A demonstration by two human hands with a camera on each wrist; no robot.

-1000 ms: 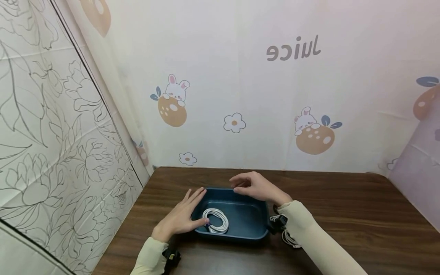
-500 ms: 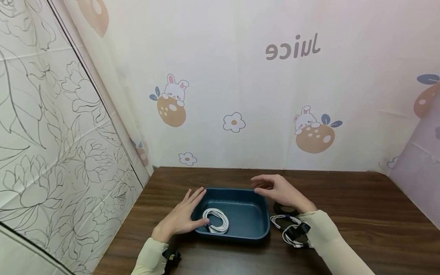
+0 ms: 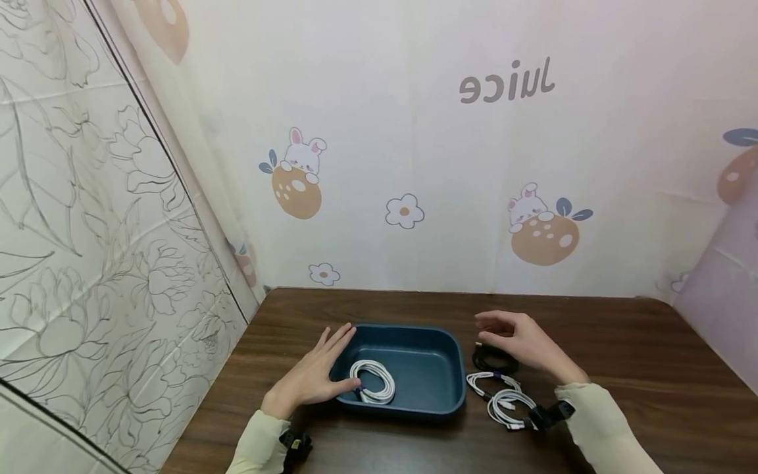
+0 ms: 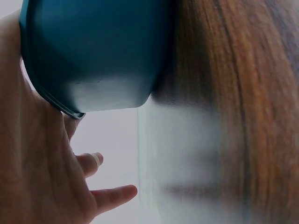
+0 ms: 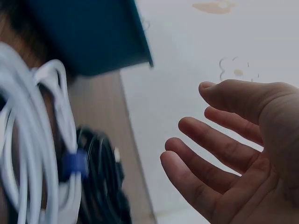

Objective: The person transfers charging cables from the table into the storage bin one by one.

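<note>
The left hand (image 3: 310, 375), gripping nothing, spreads against the bin (image 3: 423, 375); the right hand (image 3: 527, 341), also empty, curves loosely near a black cable (image 3: 496, 362). One coiled white cable (image 3: 387, 383) lies in the bin, more white cables (image 3: 512, 394) beside it on the tabletop (image 3: 651, 368).

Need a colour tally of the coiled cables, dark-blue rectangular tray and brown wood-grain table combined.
White coiled cables: 3 (1 in the dark-blue tray, 2 on the brown table)
Black coiled cable: 1 (on the table)
Total: 4
</note>
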